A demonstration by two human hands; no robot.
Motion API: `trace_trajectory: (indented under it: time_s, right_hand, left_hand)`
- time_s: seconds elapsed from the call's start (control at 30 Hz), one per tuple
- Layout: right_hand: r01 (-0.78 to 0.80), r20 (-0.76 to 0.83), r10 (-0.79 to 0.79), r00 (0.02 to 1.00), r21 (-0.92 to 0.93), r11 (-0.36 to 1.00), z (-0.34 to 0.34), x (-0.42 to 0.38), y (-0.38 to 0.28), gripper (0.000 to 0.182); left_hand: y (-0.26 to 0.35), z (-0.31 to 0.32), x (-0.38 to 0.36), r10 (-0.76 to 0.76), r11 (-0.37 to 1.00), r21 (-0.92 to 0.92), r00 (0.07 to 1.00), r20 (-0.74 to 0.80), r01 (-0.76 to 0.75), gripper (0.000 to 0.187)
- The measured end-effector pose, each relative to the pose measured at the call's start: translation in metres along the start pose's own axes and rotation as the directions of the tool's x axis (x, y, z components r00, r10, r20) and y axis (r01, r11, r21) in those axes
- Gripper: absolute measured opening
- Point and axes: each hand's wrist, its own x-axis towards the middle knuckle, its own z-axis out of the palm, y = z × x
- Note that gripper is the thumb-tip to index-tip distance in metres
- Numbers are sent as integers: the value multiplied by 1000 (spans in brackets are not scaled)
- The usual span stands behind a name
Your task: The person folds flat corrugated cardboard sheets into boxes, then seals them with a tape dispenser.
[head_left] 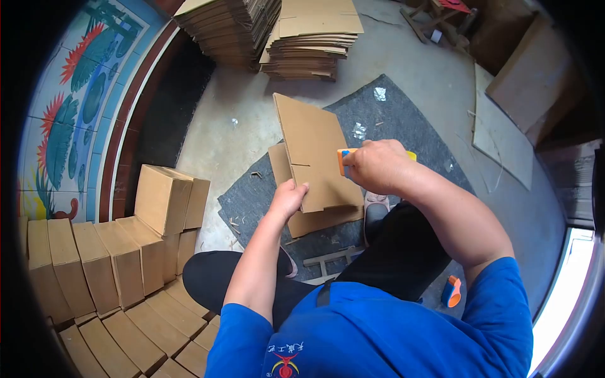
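My left hand [290, 198] grips the lower left edge of a brown cardboard box [315, 148], thumb on its near face. The box stands tilted in front of my knees, its panels partly unfolded and a lower flap spread beneath. My right hand [380, 166] is closed around an orange and blue tape dispenser [343, 162], a bit of yellow showing behind the wrist. The dispenser's front end is right at the right edge of the box; my fingers hide most of it.
Flat cardboard stacks [315, 44] stand at the back. Folded boxes [126, 252] line the left side. A dark mat [403, 120] with scraps lies under my feet. Another orange and blue dispenser [451, 292] is on the floor at right. Boards [504, 120] lean farther right.
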Motion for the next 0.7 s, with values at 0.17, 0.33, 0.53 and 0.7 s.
trace_trajectory:
  time_s: [0.17, 0.33, 0.53, 0.7]
  right_hand:
    - [-91, 4, 91, 996, 37, 995, 17, 27, -4, 45]
    - [-199, 172, 188, 967, 45, 979, 33, 36, -21, 57]
    - [-213, 217, 196, 956, 58, 975, 58, 42, -8, 59]
    - [-288, 222, 251, 942, 153, 945, 62, 43, 4, 61]
  left_hand:
    - [38, 49, -84, 287, 854, 478, 953, -101, -207, 38]
    - [-5, 93, -103, 337, 829, 492, 940, -59, -267, 46]
    - [-5, 99, -92, 338, 835, 467, 941, -14, -293, 45]
    - [1, 97, -55, 49, 985, -170, 997, 60, -38, 49]
